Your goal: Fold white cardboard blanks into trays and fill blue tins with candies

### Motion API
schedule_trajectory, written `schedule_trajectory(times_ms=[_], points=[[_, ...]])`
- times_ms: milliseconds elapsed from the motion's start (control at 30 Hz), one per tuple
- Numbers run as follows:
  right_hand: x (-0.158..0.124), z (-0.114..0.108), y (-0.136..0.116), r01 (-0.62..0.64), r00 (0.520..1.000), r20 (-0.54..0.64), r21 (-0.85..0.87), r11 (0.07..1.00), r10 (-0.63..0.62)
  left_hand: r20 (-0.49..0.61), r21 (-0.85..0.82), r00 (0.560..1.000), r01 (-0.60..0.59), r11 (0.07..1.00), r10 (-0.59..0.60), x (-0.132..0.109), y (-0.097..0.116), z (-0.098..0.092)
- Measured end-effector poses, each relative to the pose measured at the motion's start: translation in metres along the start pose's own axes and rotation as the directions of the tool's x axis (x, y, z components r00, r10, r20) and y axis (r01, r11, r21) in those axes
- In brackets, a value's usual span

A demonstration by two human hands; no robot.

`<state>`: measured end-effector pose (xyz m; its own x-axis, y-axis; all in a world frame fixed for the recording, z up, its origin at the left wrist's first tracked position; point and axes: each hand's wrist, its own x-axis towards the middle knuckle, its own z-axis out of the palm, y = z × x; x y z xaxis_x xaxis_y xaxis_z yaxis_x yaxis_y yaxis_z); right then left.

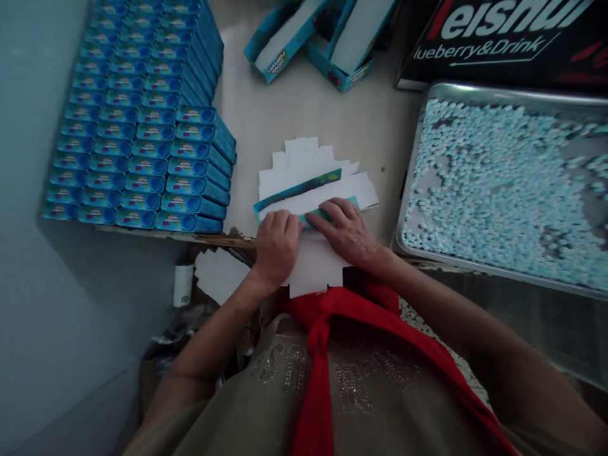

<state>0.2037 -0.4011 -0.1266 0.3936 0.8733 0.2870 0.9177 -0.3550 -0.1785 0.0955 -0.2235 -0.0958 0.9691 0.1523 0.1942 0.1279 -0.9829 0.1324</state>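
Note:
A partly folded cardboard box [323, 192], white inside with blue-green printed sides, lies slantwise at the table's front edge. My left hand [277, 246] is closed on its near left corner, fingers bent together. Across the near blue-green side, my right hand [349, 233] grips and presses with bent fingers; its fingertips partly cover the fold. Beneath and behind the box spreads a pile of flat white cardboard blanks [304, 155] with stepped edges. Another white cardboard sheet [316, 263] extends from under my hands toward my body.
Blue packed boxes [142, 149] stand in tall stacks at the left. Two open blue boxes [349, 47] lie at the back. On the right, a metal tray [403, 218] holds pale blue and white candies [494, 183], beside a black carton [503, 47]. More blanks [221, 275] sit below the table edge.

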Motion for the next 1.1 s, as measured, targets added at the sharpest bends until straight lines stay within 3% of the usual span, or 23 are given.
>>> schedule_trajectory(times_ms=[100, 267, 367, 433, 500, 567, 633, 700, 767, 800, 867, 933, 967, 1033, 1100], points=[[0.006, 0.006, 0.001, -0.054, 0.997, 0.056, 0.02, 0.998, 0.053, -0.012, 0.02, 1.0, -0.027, 0.999, 0.028, -0.015, 0.014, 0.01], [0.023, -0.003, -0.001, -0.064, 0.978, 0.196, -0.016, 0.998, 0.066, 0.115, 0.073, 0.985, 0.123, 0.99, -0.131, -0.008, 0.018, 0.019], [0.036, -0.015, 0.004, -0.046, 0.956, 0.291, 0.031, 0.998, 0.035, 0.128, 0.107, 0.979, 0.148, 0.983, -0.161, -0.006, 0.018, 0.014], [0.042, -0.026, 0.013, 0.001, 0.916, 0.4, 0.105, 0.994, -0.043, 0.154, 0.108, 0.977, 0.131, 0.985, -0.147, -0.011, 0.022, 0.003], [0.047, -0.037, 0.027, 0.111, 0.857, 0.476, 0.203, 0.973, -0.197, 0.203, 0.061, 0.973, 0.096, 0.993, -0.107, -0.014, 0.026, -0.013], [0.049, -0.046, 0.041, 0.243, 0.814, 0.473, 0.251, 0.937, -0.338, 0.241, -0.055, 0.97, 0.038, 0.998, -0.024, -0.008, 0.027, -0.031], [0.049, -0.052, 0.052, 0.341, 0.798, 0.441, 0.231, 0.911, -0.411, 0.185, -0.17, 0.983, 0.034, 0.985, -0.002, 0.006, 0.023, -0.043], [0.046, -0.055, 0.058, 0.392, 0.798, 0.407, 0.209, 0.896, -0.444, 0.039, -0.243, 0.989, 0.145, 0.959, -0.14, 0.025, 0.012, -0.042], [0.039, -0.055, 0.061, 0.425, 0.813, 0.325, 0.236, 0.874, -0.483, -0.056, -0.339, 0.924, 0.339, 0.877, -0.379, 0.041, -0.001, -0.028], [0.034, -0.055, 0.061, 0.427, 0.833, 0.256, 0.264, 0.865, -0.49, -0.038, -0.404, 0.876, 0.427, 0.809, -0.481, 0.045, -0.006, -0.018], [0.023, -0.053, 0.06, 0.343, 0.917, 0.086, 0.325, 0.881, -0.388, 0.071, -0.499, 0.806, 0.539, 0.679, -0.587, 0.05, -0.013, 0.002], [0.016, -0.049, 0.057, 0.059, 0.998, -0.039, 0.366, 0.929, -0.048, 0.136, -0.532, 0.798, 0.559, 0.636, -0.588, 0.053, -0.015, 0.016], [0.015, -0.046, 0.055, -0.134, 0.985, -0.05, 0.374, 0.918, 0.164, 0.132, -0.532, 0.813, 0.54, 0.652, -0.567, 0.055, -0.015, 0.02], [0.02, -0.038, 0.048, -0.477, 0.868, 0.031, 0.33, 0.815, 0.495, 0.101, -0.515, 0.856, 0.481, 0.709, -0.507, 0.063, -0.014, 0.023], [0.032, -0.028, 0.039, -0.654, 0.757, 0.17, 0.212, 0.726, 0.631, 0.107, -0.494, 0.89, 0.435, 0.753, -0.444, 0.073, -0.013, 0.024]])
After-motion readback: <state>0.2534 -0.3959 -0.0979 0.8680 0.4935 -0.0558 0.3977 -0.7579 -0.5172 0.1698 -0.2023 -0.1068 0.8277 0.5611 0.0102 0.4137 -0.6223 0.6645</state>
